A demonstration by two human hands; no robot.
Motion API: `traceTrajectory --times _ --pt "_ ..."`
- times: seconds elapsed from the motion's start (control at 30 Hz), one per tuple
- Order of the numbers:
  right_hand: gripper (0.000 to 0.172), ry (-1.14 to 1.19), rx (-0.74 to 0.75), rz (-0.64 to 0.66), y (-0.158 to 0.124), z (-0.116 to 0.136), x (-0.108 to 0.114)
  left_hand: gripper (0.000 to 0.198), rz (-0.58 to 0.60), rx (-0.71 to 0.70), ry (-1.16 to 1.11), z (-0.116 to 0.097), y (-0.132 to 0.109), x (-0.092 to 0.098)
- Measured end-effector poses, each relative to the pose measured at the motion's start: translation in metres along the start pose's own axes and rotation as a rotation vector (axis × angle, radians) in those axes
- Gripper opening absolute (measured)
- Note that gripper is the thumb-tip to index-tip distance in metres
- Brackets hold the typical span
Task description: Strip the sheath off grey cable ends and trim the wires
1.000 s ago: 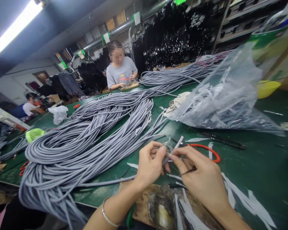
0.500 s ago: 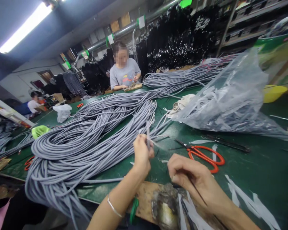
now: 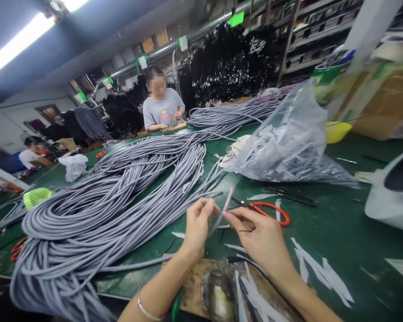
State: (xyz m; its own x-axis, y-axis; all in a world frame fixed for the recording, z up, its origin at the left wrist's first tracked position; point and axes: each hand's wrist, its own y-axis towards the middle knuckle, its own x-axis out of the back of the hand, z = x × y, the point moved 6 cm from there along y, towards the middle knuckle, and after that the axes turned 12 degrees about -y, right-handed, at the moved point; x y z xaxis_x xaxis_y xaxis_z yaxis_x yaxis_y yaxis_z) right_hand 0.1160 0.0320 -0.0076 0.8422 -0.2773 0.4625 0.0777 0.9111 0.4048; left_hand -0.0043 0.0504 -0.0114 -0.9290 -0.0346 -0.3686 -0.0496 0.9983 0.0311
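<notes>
Grey strip [image 3: 227,201], blurred and partly hidden, is pinched by left hand [image 3: 197,221] and right hand [image 3: 260,230].

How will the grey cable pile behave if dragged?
The grey cable pile is probably flexible but not limp: its strands hold broad, smooth loops, yet droop over the near edge of the green table. Likely heavy as a whole, given how many strands are stacked. It may snag or shift unevenly, since loops cross and overlap.
</notes>
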Motion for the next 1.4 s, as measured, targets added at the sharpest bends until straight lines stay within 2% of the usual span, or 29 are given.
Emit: traceTrajectory --times 0.1,0.23,0.33,0.4,0.5,0.53,0.6,0.63,0.67,0.7,0.8,0.87,1.07,1.17,1.2,1.23,1.33,1.4 --pt "0.026 -0.027 0.055 -0.033 -0.001 0.005 0.005 0.027 0.021 0.075 -0.154 0.002 0.002 0.001" --pt "0.027 0.025 0.045 0.058 -0.001 0.006 0.005 0.031 0.031 0.227 -0.503 0.003 0.002 -0.002" --pt "0.028 0.053 0.019 0.09 0.001 0.006 0.006 0.029 0.017 0.184 -0.647 -0.01 0.006 0.003" --pt "0.028 0.078 0.002 0.093 0.002 0.006 0.006 0.029 -0.015 0.082 -0.702 -0.022 0.009 0.012" --pt "0.027 0.107 -0.025 0.081 0.002 0.005 0.005 0.032 -0.048 -0.037 -0.549 -0.033 0.011 0.023" --pt "0.026 0.124 -0.03 0.089 0.002 0.005 0.004 0.039 0.002 -0.006 -0.417 -0.031 0.011 0.02" --pt "0.025 0.176 -0.033 0.143 0.002 0.004 -0.001 0.053 0.2 0.156 -0.116 -0.015 0.005 0.006" --pt "0.024 0.2 -0.034 0.17 0.001 0.004 -0.003 0.053 0.297 0.234 0.002 -0.006 0.0 -0.002" --pt "0.024 0.213 -0.036 0.185 0.001 0.003 -0.004 0.05 0.351 0.27 0.077 0.001 -0.004 -0.007" --pt "0.024 0.214 -0.042 0.187 0.001 0.002 -0.004 0.05 0.349 0.259 0.11 0.004 -0.005 -0.009" --pt "0.024 0.171 -0.082 0.124 0.003 -0.003 -0.001 0.053 0.223 0.149 0.065 -0.002 -0.001 -0.006" --pt "0.024 0.174 -0.128 0.067 0.004 -0.006 0.002 0.047 0.185 0.144 -0.029 -0.006 0.002 -0.002" --pt "0.023 0.302 -0.308 -0.152 0.003 -0.021 0.018 0.031 0.21 0.203 -0.276 -0.012 0.004 0.0" --pt "0.026 0.351 -0.359 -0.354 -0.002 -0.028 0.031 0.03 0.219 0.212 -0.261 -0.011 0.001 -0.003" --pt "0.026 0.358 -0.344 -0.386 -0.003 -0.027 0.033 0.031 0.23 0.218 -0.23 -0.01 -0.001 -0.004" --pt "0.026 0.359 -0.315 -0.376 -0.003 -0.025 0.034 0.032 0.247 0.226 -0.19 -0.009 -0.003 -0.006" --pt "0.027 0.348 -0.196 -0.218 -0.001 -0.013 0.027 0.041 0.315 0.259 -0.058 -0.004 -0.009 -0.012" --pt "0.024 0.344 -0.135 -0.166 -0.001 -0.007 0.025 0.047 0.346 0.271 0.007 -0.002 -0.012 -0.015"
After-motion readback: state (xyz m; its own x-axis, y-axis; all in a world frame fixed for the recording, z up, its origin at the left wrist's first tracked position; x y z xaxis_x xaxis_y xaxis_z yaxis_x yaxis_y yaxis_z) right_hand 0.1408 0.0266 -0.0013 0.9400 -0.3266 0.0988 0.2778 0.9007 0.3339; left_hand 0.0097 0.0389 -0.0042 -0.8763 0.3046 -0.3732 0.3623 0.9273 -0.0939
